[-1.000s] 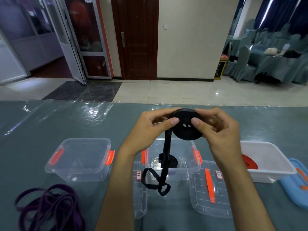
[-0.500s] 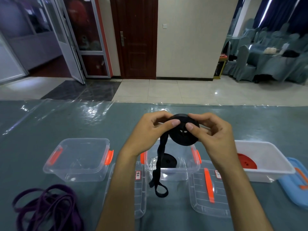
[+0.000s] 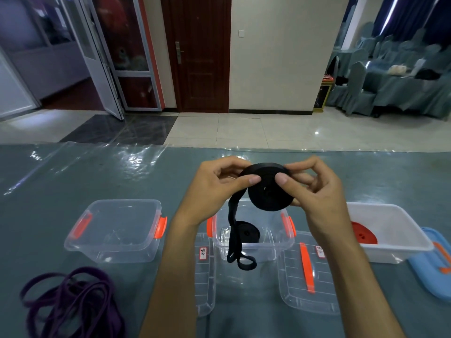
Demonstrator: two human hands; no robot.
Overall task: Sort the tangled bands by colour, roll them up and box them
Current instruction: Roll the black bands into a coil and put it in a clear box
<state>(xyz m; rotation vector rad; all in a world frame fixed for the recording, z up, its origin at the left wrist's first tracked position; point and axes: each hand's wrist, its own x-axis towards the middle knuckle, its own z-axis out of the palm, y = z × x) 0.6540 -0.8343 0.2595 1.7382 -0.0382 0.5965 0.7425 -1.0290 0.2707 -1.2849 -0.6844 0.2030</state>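
Both hands [image 3: 268, 189] pinch black roll [image 3: 269, 191]; lid labels [image 3: 203, 252] seem illegible.

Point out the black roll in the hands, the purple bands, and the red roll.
Black rolled band [image 3: 269, 191], head view: flat face of the coil.
Tangled purple bands [image 3: 73, 301], head view: middle of the heap.
Red rolled band [image 3: 363, 234], head view: visible flat face inside the white box.
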